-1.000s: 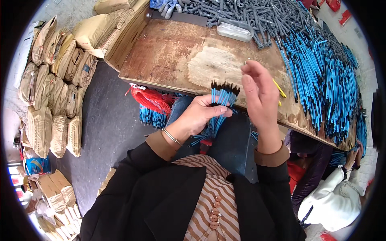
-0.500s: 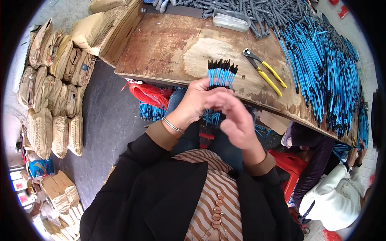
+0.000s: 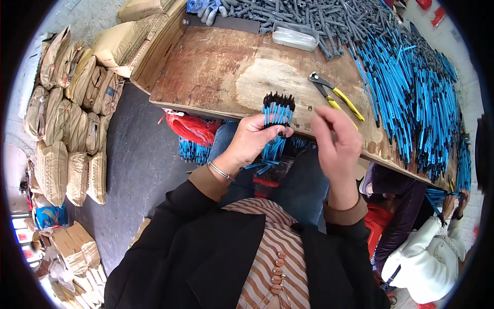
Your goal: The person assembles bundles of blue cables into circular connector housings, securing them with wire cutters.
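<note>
Fingers [image 3: 272,134] first: on the left hand [image 3: 247,143], wrapped with the thumb around a bundle [image 3: 278,110] of thin blue-and-black pieces, black tips upward, at the front edge of the worktop [image 3: 206,72]. Looks gathered and roughly even along the top; no making out whether tied. On the right hand [image 3: 339,147], just beside and apart from the bundle: bent inward, nothing visible in the grasp, no telling whether pinched or parted at the tips. Below the bundle, more blue ends [image 3: 265,167] over the lap, at uneven angles. Farther out on the worktop, yellow-handled pliers [image 3: 348,103], lying out of any grasp. To the right, a broad heap of blue sticks [image 3: 414,98], loose by the look of it, so apparently far more left ungathered than held. At the back, a clear tray [image 3: 293,46] of thin pale strips, near a pile of grey parts [image 3: 293,13]. Beneath the worktop, red strands [image 3: 190,129] above further blue lengths [image 3: 194,153]. At far right, a co-worker's hand [image 3: 463,200] near another blue cluster [image 3: 436,195].
</note>
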`<state>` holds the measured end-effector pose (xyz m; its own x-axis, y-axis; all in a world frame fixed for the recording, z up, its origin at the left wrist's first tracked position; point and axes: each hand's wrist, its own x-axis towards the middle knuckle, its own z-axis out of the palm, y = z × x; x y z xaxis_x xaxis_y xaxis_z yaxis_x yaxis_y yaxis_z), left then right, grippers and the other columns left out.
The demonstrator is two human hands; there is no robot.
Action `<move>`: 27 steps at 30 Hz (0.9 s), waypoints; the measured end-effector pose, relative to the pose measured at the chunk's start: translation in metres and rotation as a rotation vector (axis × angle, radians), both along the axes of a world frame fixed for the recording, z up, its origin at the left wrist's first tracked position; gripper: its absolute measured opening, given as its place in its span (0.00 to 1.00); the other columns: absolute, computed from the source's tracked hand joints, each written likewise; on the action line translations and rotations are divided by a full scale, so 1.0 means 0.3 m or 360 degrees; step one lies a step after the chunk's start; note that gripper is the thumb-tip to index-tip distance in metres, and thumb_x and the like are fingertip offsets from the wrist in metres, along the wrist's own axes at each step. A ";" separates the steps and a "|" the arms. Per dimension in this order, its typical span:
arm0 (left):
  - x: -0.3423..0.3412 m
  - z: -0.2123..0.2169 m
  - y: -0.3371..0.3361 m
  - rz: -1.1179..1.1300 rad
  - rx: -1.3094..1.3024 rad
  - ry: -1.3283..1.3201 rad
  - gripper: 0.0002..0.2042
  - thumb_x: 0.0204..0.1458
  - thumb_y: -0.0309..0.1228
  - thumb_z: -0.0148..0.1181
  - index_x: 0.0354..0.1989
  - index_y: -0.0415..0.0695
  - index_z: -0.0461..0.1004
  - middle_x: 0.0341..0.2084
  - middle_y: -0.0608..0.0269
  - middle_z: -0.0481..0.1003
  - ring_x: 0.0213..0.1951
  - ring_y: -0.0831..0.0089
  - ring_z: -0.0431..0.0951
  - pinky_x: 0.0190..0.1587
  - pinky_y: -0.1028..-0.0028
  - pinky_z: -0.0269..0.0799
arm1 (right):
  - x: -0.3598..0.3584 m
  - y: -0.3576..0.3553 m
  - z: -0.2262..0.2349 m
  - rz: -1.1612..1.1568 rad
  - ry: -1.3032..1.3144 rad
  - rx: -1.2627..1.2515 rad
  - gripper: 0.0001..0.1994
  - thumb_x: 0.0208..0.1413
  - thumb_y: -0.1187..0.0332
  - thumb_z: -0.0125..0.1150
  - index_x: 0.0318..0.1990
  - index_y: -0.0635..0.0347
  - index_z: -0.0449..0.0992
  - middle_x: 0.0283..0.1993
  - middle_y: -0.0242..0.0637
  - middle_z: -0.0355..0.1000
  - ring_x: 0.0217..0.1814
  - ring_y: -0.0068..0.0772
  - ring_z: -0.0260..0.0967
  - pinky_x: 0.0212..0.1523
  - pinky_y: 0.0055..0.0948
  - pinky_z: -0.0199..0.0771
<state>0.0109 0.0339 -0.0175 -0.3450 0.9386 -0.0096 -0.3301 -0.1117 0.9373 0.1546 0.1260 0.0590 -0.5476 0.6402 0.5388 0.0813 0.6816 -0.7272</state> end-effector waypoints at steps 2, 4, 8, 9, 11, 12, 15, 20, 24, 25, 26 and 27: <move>0.003 0.000 0.005 -0.0051 0.0021 -0.0236 0.09 0.53 0.20 0.51 0.43 0.35 0.72 0.34 0.59 0.76 0.39 0.72 0.76 0.45 0.74 0.72 | -0.049 0.057 0.001 0.0039 0.0003 0.0089 0.09 0.47 0.77 0.59 0.38 0.66 0.74 0.36 0.42 0.72 0.35 0.34 0.70 0.36 0.27 0.69; 0.001 0.013 0.004 -0.0070 0.0008 -0.0266 0.09 0.53 0.21 0.51 0.43 0.36 0.72 0.34 0.59 0.76 0.39 0.72 0.76 0.45 0.74 0.72 | -0.095 0.098 0.002 0.0111 -0.0017 0.0256 0.09 0.47 0.76 0.59 0.38 0.66 0.74 0.33 0.40 0.72 0.35 0.31 0.69 0.36 0.26 0.68; -0.007 0.018 -0.003 -0.0129 -0.0050 -0.0385 0.09 0.53 0.22 0.52 0.43 0.37 0.72 0.35 0.60 0.75 0.38 0.71 0.76 0.45 0.72 0.73 | -0.158 0.128 -0.023 0.0508 -0.0108 0.0274 0.09 0.48 0.75 0.60 0.38 0.65 0.75 0.33 0.39 0.72 0.35 0.30 0.69 0.36 0.26 0.68; -0.010 0.014 -0.006 -0.0144 -0.0074 -0.0441 0.09 0.53 0.23 0.53 0.42 0.37 0.72 0.36 0.61 0.75 0.38 0.70 0.77 0.45 0.70 0.73 | -0.164 0.135 -0.024 0.0513 -0.0110 0.0271 0.09 0.48 0.75 0.60 0.38 0.65 0.75 0.33 0.39 0.72 0.35 0.30 0.69 0.36 0.26 0.68; -0.024 0.011 -0.004 -0.0156 -0.0099 -0.0503 0.09 0.53 0.23 0.53 0.42 0.38 0.72 0.36 0.62 0.74 0.38 0.68 0.77 0.46 0.68 0.74 | -0.165 0.150 -0.025 0.0601 -0.0154 0.0050 0.08 0.46 0.75 0.61 0.36 0.65 0.75 0.33 0.39 0.72 0.35 0.31 0.69 0.36 0.26 0.68; -0.031 0.012 -0.001 -0.0174 -0.0114 -0.0517 0.09 0.53 0.23 0.53 0.42 0.38 0.72 0.36 0.62 0.74 0.38 0.68 0.77 0.46 0.68 0.74 | -0.168 0.154 -0.024 0.0644 -0.0177 -0.0061 0.08 0.45 0.75 0.62 0.35 0.65 0.75 0.33 0.39 0.72 0.34 0.31 0.69 0.36 0.26 0.67; -0.043 0.017 0.003 -0.0205 -0.0149 -0.0553 0.09 0.53 0.24 0.53 0.42 0.38 0.72 0.37 0.62 0.74 0.38 0.69 0.77 0.45 0.68 0.74 | -0.180 0.153 -0.011 0.0604 -0.0175 0.0031 0.07 0.44 0.75 0.63 0.33 0.65 0.75 0.31 0.39 0.72 0.33 0.32 0.69 0.36 0.26 0.67; -0.053 0.029 0.007 -0.0218 -0.0153 -0.0435 0.09 0.53 0.24 0.54 0.42 0.37 0.72 0.36 0.62 0.75 0.38 0.70 0.77 0.45 0.70 0.73 | -0.176 0.124 0.022 0.0437 -0.0358 -0.0044 0.08 0.40 0.76 0.64 0.30 0.65 0.73 0.29 0.38 0.71 0.33 0.34 0.68 0.36 0.27 0.67; -0.054 0.024 0.005 -0.0268 -0.0112 -0.0272 0.10 0.52 0.22 0.53 0.43 0.37 0.72 0.35 0.61 0.75 0.38 0.72 0.76 0.45 0.72 0.72 | -0.188 0.128 0.002 0.0593 -0.0289 -0.0095 0.09 0.40 0.73 0.65 0.29 0.63 0.72 0.28 0.39 0.69 0.32 0.41 0.66 0.33 0.34 0.65; -0.050 0.021 0.002 -0.0248 -0.0107 -0.0314 0.10 0.52 0.20 0.53 0.43 0.37 0.72 0.35 0.60 0.76 0.38 0.73 0.77 0.44 0.73 0.72 | -0.191 0.130 0.005 0.0594 -0.0293 -0.0095 0.09 0.40 0.73 0.65 0.29 0.63 0.72 0.28 0.39 0.69 0.32 0.41 0.66 0.33 0.34 0.65; -0.049 0.018 0.000 -0.0227 -0.0102 -0.0358 0.11 0.52 0.19 0.52 0.44 0.37 0.72 0.34 0.59 0.76 0.37 0.74 0.77 0.44 0.75 0.72 | -0.193 0.133 0.012 0.0612 -0.0331 0.0028 0.10 0.40 0.73 0.64 0.32 0.62 0.72 0.31 0.40 0.70 0.35 0.42 0.67 0.35 0.34 0.66; -0.053 0.016 0.000 -0.0225 -0.0104 -0.0364 0.11 0.52 0.19 0.52 0.44 0.37 0.72 0.34 0.59 0.76 0.37 0.74 0.77 0.44 0.75 0.72 | -0.197 0.135 0.018 0.0631 -0.0369 0.0149 0.12 0.40 0.72 0.64 0.34 0.62 0.72 0.34 0.40 0.70 0.37 0.43 0.67 0.37 0.33 0.66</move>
